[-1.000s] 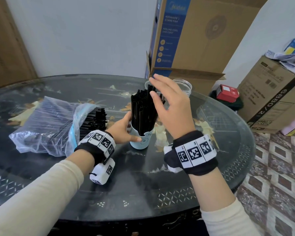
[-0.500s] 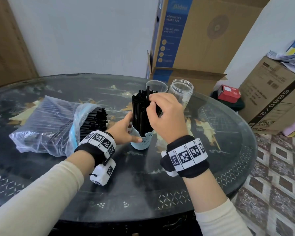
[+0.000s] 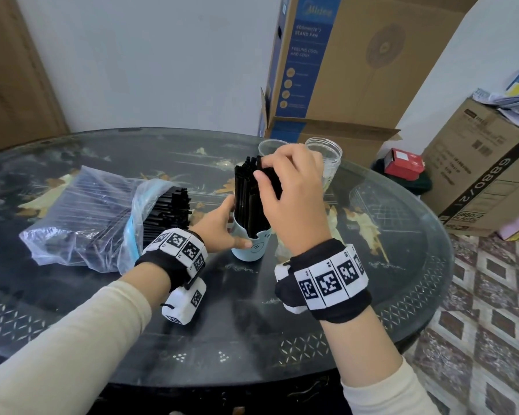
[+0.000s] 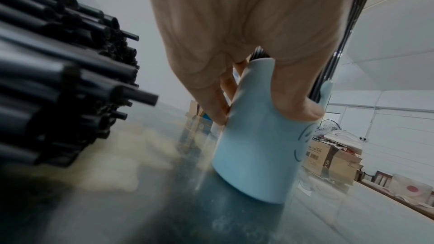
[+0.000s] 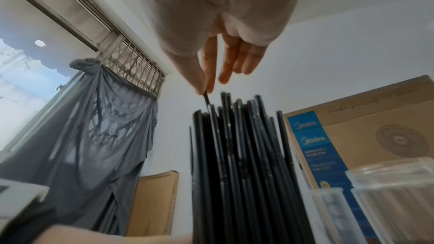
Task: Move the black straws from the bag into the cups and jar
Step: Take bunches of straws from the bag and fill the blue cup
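A light blue cup (image 3: 253, 248) (image 4: 260, 147) stands mid-table, packed with upright black straws (image 3: 247, 196) (image 5: 237, 164). My left hand (image 3: 219, 227) (image 4: 249, 47) grips the cup's side, thumb in front and fingers behind. My right hand (image 3: 285, 193) is over the bundle's top; thumb and forefinger (image 5: 206, 81) pinch the tip of one thin straw (image 5: 207, 99). A clear plastic bag (image 3: 84, 214) lies at left with many black straws (image 3: 168, 211) (image 4: 58, 73) poking from its mouth. A clear cup (image 3: 268, 148) and a clear jar (image 3: 327, 157) (image 5: 396, 198) stand behind.
The round dark glass-topped table (image 3: 252, 333) has its edge near me and at the right. Cardboard boxes (image 3: 357, 70) stand behind it and another box (image 3: 480, 181) on the patterned floor at right, beside a small red box (image 3: 402, 164).
My right hand went from open fingers over the straws to curled on the bundle's top, now pinching a single straw. The left hand has kept its hold on the blue cup.
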`<action>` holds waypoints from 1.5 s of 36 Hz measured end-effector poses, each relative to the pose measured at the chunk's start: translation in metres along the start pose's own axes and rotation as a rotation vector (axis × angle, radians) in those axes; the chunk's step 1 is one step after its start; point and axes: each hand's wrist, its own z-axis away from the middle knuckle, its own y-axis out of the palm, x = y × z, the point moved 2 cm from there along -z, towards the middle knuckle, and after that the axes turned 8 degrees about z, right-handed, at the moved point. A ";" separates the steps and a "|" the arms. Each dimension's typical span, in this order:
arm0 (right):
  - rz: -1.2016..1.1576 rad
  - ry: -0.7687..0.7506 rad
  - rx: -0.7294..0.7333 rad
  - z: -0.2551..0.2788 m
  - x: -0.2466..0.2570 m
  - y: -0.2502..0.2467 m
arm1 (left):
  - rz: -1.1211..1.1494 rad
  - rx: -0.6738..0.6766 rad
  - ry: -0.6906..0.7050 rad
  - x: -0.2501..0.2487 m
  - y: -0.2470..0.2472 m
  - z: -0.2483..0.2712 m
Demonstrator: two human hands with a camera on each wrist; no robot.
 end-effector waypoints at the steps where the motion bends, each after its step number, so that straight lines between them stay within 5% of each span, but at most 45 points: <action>1: -0.015 -0.004 0.014 0.001 0.001 -0.001 | 0.006 -0.003 0.004 0.000 0.000 0.000; 6: -0.139 0.067 0.136 0.017 0.003 -0.003 | 0.004 -0.023 0.007 0.000 0.001 0.001; 10: -0.216 0.105 0.097 0.024 0.004 -0.003 | -0.031 -0.030 -0.002 0.000 0.001 0.001; 24: -0.150 0.198 0.034 0.019 0.005 0.006 | -0.045 -0.054 -0.018 0.001 0.003 0.002; 35: -0.108 0.285 0.174 0.012 0.004 0.007 | -0.023 -0.057 -0.017 0.001 0.003 0.002; 54: -0.187 0.100 0.043 0.007 0.004 -0.004 | -0.012 -0.047 -0.003 -0.002 0.003 0.002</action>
